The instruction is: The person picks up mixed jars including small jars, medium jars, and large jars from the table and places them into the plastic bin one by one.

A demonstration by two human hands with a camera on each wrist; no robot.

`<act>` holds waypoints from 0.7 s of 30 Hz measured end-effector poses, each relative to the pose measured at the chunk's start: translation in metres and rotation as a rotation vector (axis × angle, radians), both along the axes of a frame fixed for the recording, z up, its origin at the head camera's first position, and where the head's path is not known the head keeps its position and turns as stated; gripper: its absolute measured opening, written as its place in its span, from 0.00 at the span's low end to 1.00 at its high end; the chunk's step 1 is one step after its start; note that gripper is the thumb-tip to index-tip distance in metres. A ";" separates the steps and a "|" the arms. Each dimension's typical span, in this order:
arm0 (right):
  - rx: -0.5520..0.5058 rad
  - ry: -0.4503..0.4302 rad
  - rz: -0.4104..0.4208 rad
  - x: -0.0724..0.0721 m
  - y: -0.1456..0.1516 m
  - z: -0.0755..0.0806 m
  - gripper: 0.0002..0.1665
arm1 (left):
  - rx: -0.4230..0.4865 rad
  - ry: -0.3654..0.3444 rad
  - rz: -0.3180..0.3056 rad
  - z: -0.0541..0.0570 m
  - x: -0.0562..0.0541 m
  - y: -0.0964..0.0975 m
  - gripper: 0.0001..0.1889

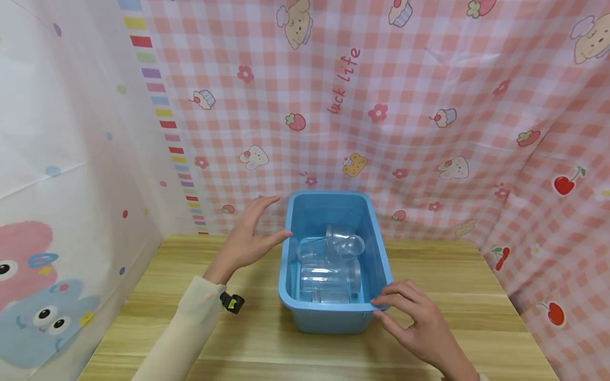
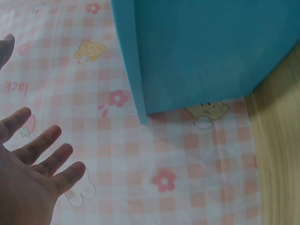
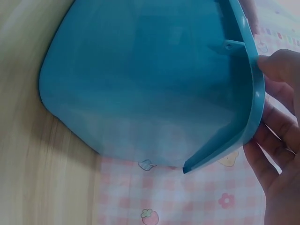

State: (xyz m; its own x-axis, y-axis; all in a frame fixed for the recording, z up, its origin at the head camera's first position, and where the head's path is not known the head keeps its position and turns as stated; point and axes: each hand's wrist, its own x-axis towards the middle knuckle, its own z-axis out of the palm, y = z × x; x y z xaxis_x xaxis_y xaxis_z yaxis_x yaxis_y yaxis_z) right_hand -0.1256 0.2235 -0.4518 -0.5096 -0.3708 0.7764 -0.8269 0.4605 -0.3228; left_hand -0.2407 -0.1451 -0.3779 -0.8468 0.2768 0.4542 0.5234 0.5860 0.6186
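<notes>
A blue plastic bin (image 1: 333, 320) stands upright on the table, with several clear plastic jars or cups (image 1: 329, 278) lying inside it. Beside the bin's left rim is my left hand (image 1: 248, 235), its fingers spread and its thumb tip close to the rim; whether they touch cannot be told. In the left wrist view the left hand (image 2: 35, 173) shows extended fingers, with nothing held. My right hand (image 1: 421, 323) pinches the rim at the near right corner. From the right wrist, the right hand's fingers (image 3: 276, 129) and thumb meet the bin's rim (image 3: 257, 96).
The bin rests on a wood-grain table (image 1: 438, 296). Behind it hangs a pink checked cloth (image 1: 333, 132) with cartoon prints, and a white cloth (image 1: 71, 159) hangs on the left. A small black device (image 1: 232, 302) is worn on the left wrist.
</notes>
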 end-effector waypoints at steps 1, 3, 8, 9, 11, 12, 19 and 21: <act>-0.004 0.008 0.007 -0.001 0.001 0.000 0.16 | -0.001 0.003 0.007 -0.001 0.001 -0.001 0.41; -0.008 0.021 0.007 -0.003 0.002 0.001 0.12 | -0.001 0.007 0.021 -0.004 0.002 -0.003 0.41; 0.004 0.023 -0.026 -0.010 0.009 0.004 0.13 | -0.007 0.009 0.066 -0.012 0.006 -0.010 0.42; 0.007 0.019 -0.037 -0.011 0.011 0.004 0.15 | -0.010 0.017 0.074 -0.014 0.007 -0.012 0.42; 0.024 -0.002 -0.073 -0.013 0.015 0.005 0.21 | -0.011 0.037 0.090 -0.019 0.009 -0.015 0.42; 0.035 -0.013 -0.094 -0.014 0.017 0.006 0.25 | -0.014 0.052 0.095 -0.021 0.009 -0.017 0.43; 0.097 -0.090 -0.223 -0.024 0.033 0.006 0.42 | -0.086 0.080 0.164 -0.043 0.016 -0.032 0.45; 0.120 -0.126 -0.265 -0.027 0.038 0.005 0.45 | -0.117 0.070 0.191 -0.049 0.018 -0.036 0.46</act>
State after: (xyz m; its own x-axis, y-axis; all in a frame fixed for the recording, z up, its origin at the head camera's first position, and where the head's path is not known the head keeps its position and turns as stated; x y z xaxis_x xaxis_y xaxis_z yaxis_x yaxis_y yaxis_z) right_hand -0.1524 0.2618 -0.4470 -0.6900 -0.2975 0.6599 -0.6302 0.6954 -0.3453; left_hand -0.2223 -0.1813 -0.4267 -0.8565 0.1689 0.4878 0.4354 0.7439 0.5069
